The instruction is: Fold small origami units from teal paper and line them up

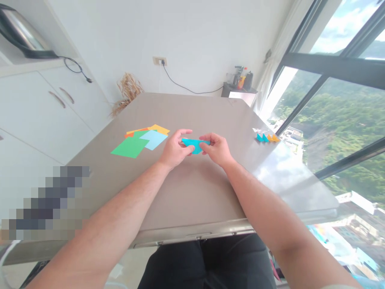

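Observation:
A small piece of folded blue paper is held up above the table between both hands, its straight edge on top and its sides slanting in below. My left hand pinches its left end, thumb in front and index finger stretched out above. At the other end, my right hand grips the paper between thumb and bent fingers. Parts of both ends are hidden by the fingers.
Left of my hands lie coloured sheets: green paper, light blue paper and yellow-orange paper. Small folded paper shapes, blue and orange, stand near the table's right edge by the window. A blurred patch covers the table's left side.

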A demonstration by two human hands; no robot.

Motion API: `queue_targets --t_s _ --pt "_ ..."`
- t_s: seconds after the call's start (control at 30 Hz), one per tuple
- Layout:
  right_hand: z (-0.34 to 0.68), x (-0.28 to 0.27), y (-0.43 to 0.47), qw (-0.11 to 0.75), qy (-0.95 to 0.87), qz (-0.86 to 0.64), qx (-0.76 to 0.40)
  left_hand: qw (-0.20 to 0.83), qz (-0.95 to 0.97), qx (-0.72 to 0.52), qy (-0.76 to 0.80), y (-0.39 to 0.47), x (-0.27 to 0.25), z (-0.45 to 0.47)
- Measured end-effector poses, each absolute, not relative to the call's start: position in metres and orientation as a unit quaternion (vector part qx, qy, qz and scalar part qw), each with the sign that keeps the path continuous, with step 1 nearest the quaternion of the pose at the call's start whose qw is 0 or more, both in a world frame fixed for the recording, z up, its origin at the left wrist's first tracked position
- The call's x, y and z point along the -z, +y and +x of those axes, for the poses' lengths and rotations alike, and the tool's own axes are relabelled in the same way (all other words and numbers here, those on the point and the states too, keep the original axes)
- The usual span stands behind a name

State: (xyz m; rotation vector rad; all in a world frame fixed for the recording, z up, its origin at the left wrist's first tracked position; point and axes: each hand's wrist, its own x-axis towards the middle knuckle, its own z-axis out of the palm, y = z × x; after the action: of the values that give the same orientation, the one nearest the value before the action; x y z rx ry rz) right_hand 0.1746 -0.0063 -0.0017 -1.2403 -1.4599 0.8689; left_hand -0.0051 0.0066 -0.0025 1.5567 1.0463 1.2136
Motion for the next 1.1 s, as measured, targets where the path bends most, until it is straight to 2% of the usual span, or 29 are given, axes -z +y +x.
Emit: queue_targets --t_s 0.17,0.37,0.73,1.1 --pt "0.1743 0.0051 -0.0053 0.474 -0.622 -0.522 -0.341 0.399 0.635 -0.492 0.441 0.0087 0.0069 -0.0046" --pt "0.1721 0.0047 -0.0073 0.467 -0.622 -0.528 -0.34 0.401 0.636 -0.495 0.435 0.0065 0.0055 -0.0029" --pt "0.17 0.0086 -0.0077 0.513 -0.644 -0.492 -0.283 0.379 0.651 -0.495 0.434 0.0049 0.0042 -0.0009" --pt "0.171 0.0117 -0.0055 0.522 -0.691 -0.448 -0.225 0.33 0.695 -0.468 0.435 0.0022 0.0033 -0.0013"
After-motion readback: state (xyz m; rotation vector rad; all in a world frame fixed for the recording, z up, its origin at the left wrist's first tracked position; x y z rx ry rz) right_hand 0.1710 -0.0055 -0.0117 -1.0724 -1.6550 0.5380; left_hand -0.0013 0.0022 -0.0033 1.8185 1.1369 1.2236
